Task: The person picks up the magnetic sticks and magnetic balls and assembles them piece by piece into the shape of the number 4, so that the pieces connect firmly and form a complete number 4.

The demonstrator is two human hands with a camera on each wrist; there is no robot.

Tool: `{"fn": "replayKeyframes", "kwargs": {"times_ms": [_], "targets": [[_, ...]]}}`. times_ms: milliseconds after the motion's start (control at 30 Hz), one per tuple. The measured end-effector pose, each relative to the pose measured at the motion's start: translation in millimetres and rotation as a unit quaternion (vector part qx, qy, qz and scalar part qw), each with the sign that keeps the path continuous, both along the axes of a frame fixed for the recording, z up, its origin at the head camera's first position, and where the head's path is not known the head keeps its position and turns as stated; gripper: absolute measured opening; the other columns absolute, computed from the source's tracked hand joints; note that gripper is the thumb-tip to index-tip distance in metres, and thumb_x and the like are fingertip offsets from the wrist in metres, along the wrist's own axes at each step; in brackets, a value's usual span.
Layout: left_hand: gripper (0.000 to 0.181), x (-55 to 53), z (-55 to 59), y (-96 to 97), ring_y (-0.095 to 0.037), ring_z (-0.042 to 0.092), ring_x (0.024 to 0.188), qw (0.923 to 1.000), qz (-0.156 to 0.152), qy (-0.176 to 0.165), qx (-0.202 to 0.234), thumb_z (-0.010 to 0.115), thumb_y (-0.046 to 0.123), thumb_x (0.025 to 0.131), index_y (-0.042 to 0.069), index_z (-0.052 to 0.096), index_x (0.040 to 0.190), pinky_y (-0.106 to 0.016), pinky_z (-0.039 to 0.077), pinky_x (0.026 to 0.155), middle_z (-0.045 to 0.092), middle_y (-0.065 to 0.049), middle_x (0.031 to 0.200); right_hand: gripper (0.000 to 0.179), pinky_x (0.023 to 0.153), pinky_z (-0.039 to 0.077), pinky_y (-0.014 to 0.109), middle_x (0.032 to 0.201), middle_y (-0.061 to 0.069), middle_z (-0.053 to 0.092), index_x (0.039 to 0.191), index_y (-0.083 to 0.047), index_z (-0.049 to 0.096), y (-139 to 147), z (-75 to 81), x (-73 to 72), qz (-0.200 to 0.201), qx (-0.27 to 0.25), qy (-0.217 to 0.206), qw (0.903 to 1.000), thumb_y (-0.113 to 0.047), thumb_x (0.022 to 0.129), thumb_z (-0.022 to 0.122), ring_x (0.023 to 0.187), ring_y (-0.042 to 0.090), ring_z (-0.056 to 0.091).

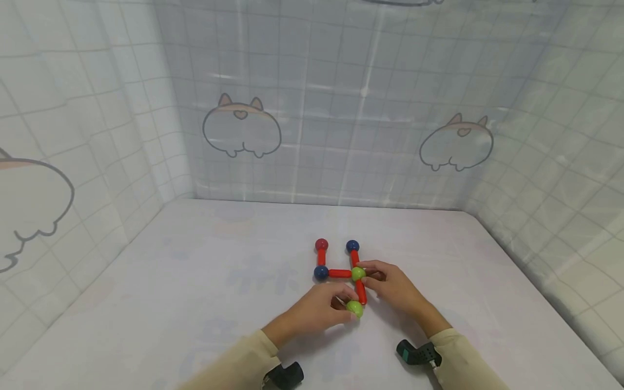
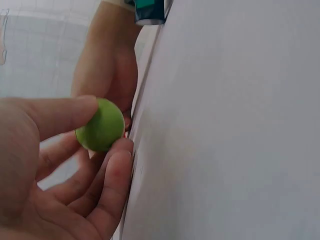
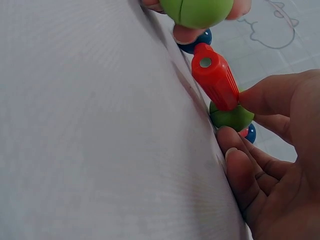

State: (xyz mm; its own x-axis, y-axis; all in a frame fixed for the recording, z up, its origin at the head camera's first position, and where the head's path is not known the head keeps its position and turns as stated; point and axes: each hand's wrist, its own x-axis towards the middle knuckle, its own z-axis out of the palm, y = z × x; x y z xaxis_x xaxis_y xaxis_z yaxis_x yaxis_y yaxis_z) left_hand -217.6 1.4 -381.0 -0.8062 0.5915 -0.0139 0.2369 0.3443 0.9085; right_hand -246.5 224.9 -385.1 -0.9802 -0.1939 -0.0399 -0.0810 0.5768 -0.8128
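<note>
My left hand (image 1: pixel 322 309) pinches a loose green ball (image 2: pixel 101 127) between thumb and fingers, beside the near end of a red magnetic rod (image 3: pixel 215 75). That rod's bare end shows a small metal disc in the right wrist view; its other end meets a second green ball (image 3: pixel 231 118). My right hand (image 1: pixel 394 287) grips this second ball with thumb and fingertips. From it one red rod runs back to a blue ball (image 1: pixel 352 246), and another red rod (image 1: pixel 339 273) runs left to a second blue ball (image 1: pixel 320 272). Beyond that a rod leads to a red ball (image 1: pixel 321 245).
The joined rods and balls lie on a white-covered table (image 1: pixel 234 244). Curtain-like sheets (image 1: pixel 331 108) with a grid pattern and cartoon animals enclose the back and sides. A dark wrist device (image 1: pixel 418 353) is at the right sleeve, another (image 1: pixel 285 375) at the left.
</note>
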Motion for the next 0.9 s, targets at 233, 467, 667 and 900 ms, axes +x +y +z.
{"fn": "replayKeyframes", "kwargs": {"times_ms": [233, 467, 667, 900], "targets": [[0.025, 3.0, 1.5, 8.2, -0.005, 0.062, 0.085, 0.9996, -0.005, 0.028, -0.009, 0.075, 0.016, 0.090, 0.019, 0.073, 0.114, -0.022, 0.052, 0.077, 0.067, 0.015, 0.097, 0.034, 0.078, 0.056, 0.034, 0.120, -0.001, 0.067, 0.129, -0.019, 0.068, -1, 1.2, -0.4, -0.007, -0.006, -0.007, 0.9999, -0.019, 0.094, 0.069, 0.101, 0.018, 0.063], [0.026, 5.8, 4.6, 9.8, -0.005, 0.054, 0.080, 0.9948, -0.009, 0.089, -0.048, 0.072, 0.017, 0.092, 0.021, 0.075, 0.118, -0.023, 0.049, 0.072, 0.062, 0.016, 0.092, 0.033, 0.086, 0.055, 0.038, 0.124, -0.001, 0.066, 0.129, -0.020, 0.068, -1, 2.7, -1.5, 0.001, 0.003, 0.001, 1.0000, -0.018, 0.095, 0.067, 0.105, 0.019, 0.063], [0.029, 5.1, 3.9, 10.3, -0.001, 0.059, 0.085, 0.9954, -0.023, 0.080, -0.046, 0.074, 0.010, 0.090, 0.017, 0.073, 0.119, -0.020, 0.051, 0.081, 0.064, 0.016, 0.096, 0.033, 0.082, 0.056, 0.036, 0.122, -0.001, 0.067, 0.128, -0.020, 0.068, -1, 2.4, -2.0, -0.003, 0.009, 0.002, 1.0000, -0.018, 0.095, 0.068, 0.102, 0.018, 0.062], [0.029, 4.0, 2.6, 11.5, 0.000, 0.060, 0.085, 0.9953, -0.029, 0.076, -0.053, 0.075, 0.010, 0.089, 0.019, 0.073, 0.117, -0.020, 0.051, 0.081, 0.066, 0.016, 0.095, 0.032, 0.087, 0.055, 0.039, 0.122, -0.002, 0.067, 0.127, -0.020, 0.069, -2, 0.5, -1.6, -0.006, 0.008, 0.004, 0.9999, -0.018, 0.095, 0.068, 0.104, 0.018, 0.062]]}}
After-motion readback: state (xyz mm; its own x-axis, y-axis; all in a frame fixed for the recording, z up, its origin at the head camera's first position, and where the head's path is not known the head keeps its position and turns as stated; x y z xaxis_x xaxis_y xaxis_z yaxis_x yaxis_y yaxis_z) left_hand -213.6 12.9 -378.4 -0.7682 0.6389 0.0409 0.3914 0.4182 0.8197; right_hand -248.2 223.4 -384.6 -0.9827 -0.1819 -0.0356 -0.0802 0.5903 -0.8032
